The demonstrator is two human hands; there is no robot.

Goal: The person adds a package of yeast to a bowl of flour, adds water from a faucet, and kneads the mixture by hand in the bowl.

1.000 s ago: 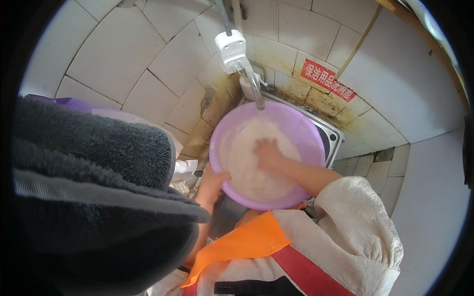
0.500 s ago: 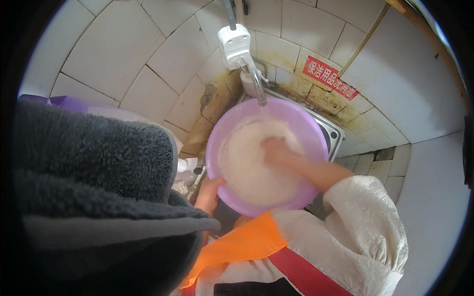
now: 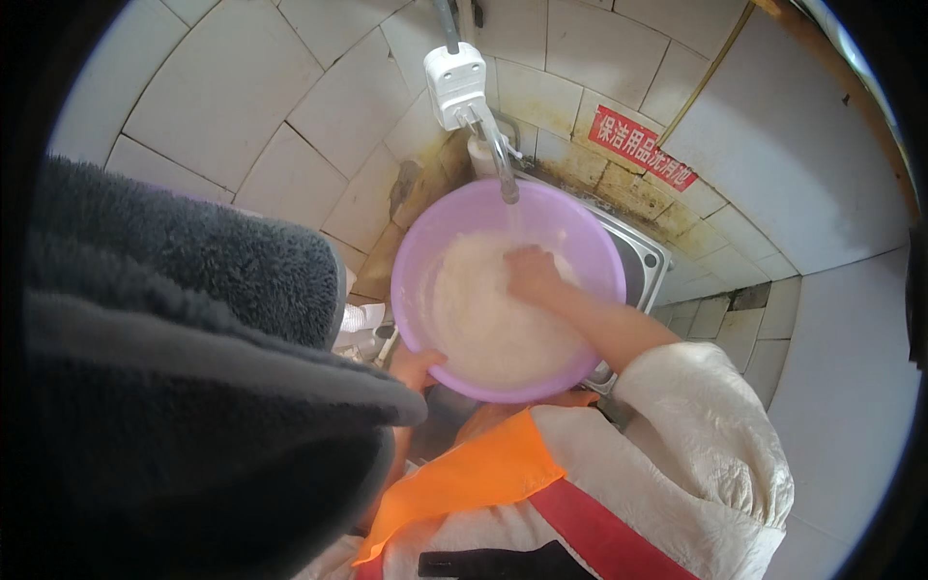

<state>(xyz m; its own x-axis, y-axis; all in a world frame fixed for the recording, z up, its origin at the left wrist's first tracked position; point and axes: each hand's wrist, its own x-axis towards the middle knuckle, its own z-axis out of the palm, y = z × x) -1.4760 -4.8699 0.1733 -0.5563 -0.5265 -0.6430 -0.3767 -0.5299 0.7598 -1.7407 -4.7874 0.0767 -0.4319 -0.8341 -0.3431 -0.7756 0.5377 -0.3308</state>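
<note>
A large lilac plastic basin (image 3: 415, 271) sits on a steel sink (image 3: 642, 256) in the tiled corner, holding milky water with white grainy matter (image 3: 483, 338). My left hand (image 3: 418, 367) grips the basin's lower-left rim, its wrist partly behind dark fleece. My right hand (image 3: 531, 275) is down in the pale contents near the middle; its fingers are blurred and partly sunk, so I cannot make out their grip. A thin stream falls into the basin from a metal spout (image 3: 508, 188) under a white wall-mounted fitting (image 3: 454, 87).
Bulky grey fleece cloth (image 3: 184, 271) fills the left side. Stained tiled walls (image 3: 329, 126) surround the corner, with a red sign (image 3: 623, 130) above the sink. Small pale items (image 3: 362, 319) lie left of the basin. A smooth panel (image 3: 841, 358) stands at the right.
The basin appears slightly higher and further left in the picture, with my left hand still on its rim. My right hand has moved within the contents. The falling stream now shows.
</note>
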